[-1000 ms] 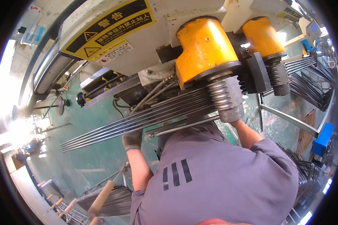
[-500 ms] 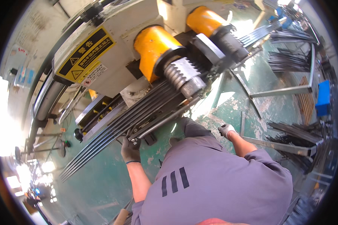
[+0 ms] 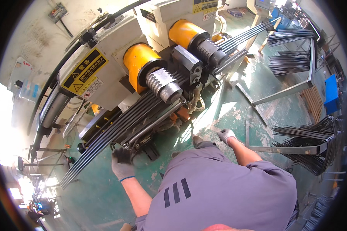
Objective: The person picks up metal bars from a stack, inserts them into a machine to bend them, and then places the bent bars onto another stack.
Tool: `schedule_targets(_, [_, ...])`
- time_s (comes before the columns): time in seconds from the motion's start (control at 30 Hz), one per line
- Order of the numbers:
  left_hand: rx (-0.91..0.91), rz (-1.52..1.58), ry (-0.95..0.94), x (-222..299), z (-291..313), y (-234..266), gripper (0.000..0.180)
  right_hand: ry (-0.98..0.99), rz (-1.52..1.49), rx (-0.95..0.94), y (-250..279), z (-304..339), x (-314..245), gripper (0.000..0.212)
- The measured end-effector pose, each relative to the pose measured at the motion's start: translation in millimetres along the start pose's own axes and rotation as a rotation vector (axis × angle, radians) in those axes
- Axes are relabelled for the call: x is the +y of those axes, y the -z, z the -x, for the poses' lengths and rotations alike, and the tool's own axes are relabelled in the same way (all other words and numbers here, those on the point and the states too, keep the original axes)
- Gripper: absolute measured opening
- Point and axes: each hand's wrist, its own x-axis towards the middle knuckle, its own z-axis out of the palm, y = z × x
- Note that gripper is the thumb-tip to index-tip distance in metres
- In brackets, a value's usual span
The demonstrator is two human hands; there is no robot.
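Note:
My left hand (image 3: 122, 164), in a pale glove with dark, soiled fingers, is beside the lower end of a slim metal bar (image 3: 154, 122) on the machine. Its dark fingers blur into the parts behind them, so their grip cannot be made out. Just above it, a row of long dark metal rods (image 3: 100, 154) slants through the machine and sticks out at the lower left. My right hand (image 3: 226, 135), gloved too, hangs away from the machine over the green floor. Its fingers are curled in, and nothing shows in them.
Two yellow cylinders (image 3: 139, 63) with ridged steel ends overhang the rods. A steel block (image 3: 187, 61) sits between them. On the right, metal racks (image 3: 285, 148) carry bundles of dark rods (image 3: 304, 138), near a blue box (image 3: 330, 92). Sunlight patches the floor.
My view has swung, and the machine appears lower and further left. My left hand has moved down and left from the bar's end. My right hand still hangs curled.

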Motion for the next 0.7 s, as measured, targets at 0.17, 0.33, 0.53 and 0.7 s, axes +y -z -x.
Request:
schedule_targets(0.17, [-0.084, -0.003, -0.199, 26, 31, -50, 0.043, 0.310, -0.116, 0.033, 24, 1, -100, 0.041])
schedule_targets(0.33, [-0.163, -0.004, -0.345, 37, 44, -98, 0.049, 0.622, -0.398, 0.164, 47, 67, -214, 0.030])
schedule_targets(0.53, [-0.174, -0.175, -0.577, 54, 56, -139, 0.055, 0.799, -0.693, 0.172, 53, 79, -276, 0.045])
schedule_targets(0.7, [0.044, -0.445, -0.829, 117, 81, -201, 0.055, 0.738, -0.902, 0.117, 52, 63, -297, 0.047])
